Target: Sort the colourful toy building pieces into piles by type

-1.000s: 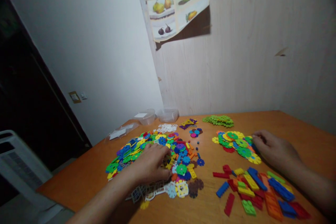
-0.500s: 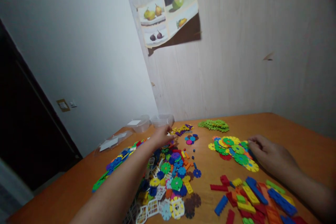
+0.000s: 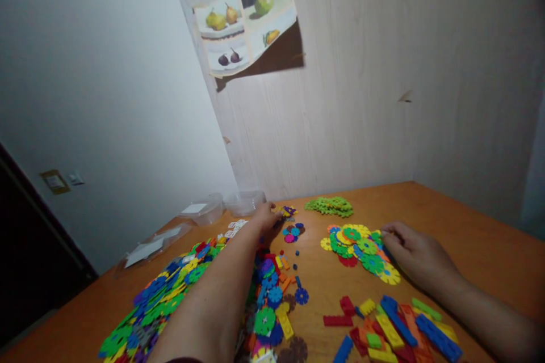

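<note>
My left hand [image 3: 264,219] reaches far across the table, its fingers bent at a small heap of yellow and purple pieces [image 3: 289,211]. Whatever is in those fingers is too small to make out. Beneath that forearm spreads a big mixed pile of colourful plastic pieces [image 3: 187,273], partly covered by the arm. My right hand [image 3: 415,249] rests on the table with fingers curled, their tips against the edge of a heap of notched flower discs [image 3: 361,247]. Anything inside that hand is hidden. Blue, pink and brown discs [image 3: 293,232] lie between the hands.
Bright green pieces [image 3: 330,206] are heaped at the back. Building bricks [image 3: 389,329] in several colours lie at the front right. Clear plastic tubs [image 3: 244,203] and a clear bag [image 3: 153,245] with a white label stand along the left edge. The wall [image 3: 349,125] rises behind the table.
The view has turned to the right, so everything sits further left. My left hand still reaches to the yellow and purple heap; my right hand stays beside the flower discs.
</note>
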